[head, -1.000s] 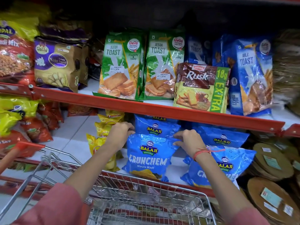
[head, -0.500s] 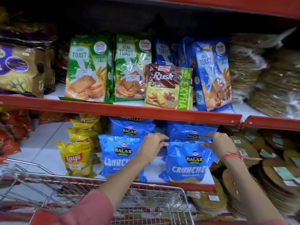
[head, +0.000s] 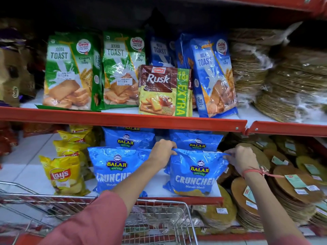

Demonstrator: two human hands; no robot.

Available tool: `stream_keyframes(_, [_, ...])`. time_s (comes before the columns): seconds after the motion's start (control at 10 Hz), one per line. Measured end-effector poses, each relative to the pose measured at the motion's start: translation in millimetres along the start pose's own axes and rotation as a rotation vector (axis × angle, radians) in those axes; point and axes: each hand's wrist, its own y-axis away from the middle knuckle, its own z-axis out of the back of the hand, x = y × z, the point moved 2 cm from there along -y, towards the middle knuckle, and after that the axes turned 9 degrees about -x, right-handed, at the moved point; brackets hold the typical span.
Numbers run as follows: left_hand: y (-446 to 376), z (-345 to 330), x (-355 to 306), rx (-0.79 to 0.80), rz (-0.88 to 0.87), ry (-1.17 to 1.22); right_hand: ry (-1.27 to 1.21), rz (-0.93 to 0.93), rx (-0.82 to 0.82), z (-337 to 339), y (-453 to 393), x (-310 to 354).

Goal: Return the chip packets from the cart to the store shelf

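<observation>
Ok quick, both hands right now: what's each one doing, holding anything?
Left hand: closed, pinching the top left corner of the front right Balaji packet.
Right hand: closed, pinching the same packet's top right corner.

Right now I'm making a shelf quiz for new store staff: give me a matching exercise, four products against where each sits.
Products:
1. Rusk packet
2. Lay's packet
3. Milk Toast packet
4. Balaji packet held by both hands

Places:
A. lower shelf, far left of the blue packets
B. upper shelf, right of the Rusk
C. lower shelf, front right, beside the flat brown discs
D. upper shelf, front, between green and blue toast packs

Pairs: 1-D, 2-A, 3-B, 4-C
</observation>
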Motion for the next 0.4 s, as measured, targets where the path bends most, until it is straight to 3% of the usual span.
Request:
stream_keyframes(0.3, [20,20,7,0.032,0.03,0.149,0.04,0.034,-0.025,-2,4,12])
stream_keyframes(0.4, [32,33,11,0.004,0.015,0.208,0.023,0.041,-0.103,-1,9,21])
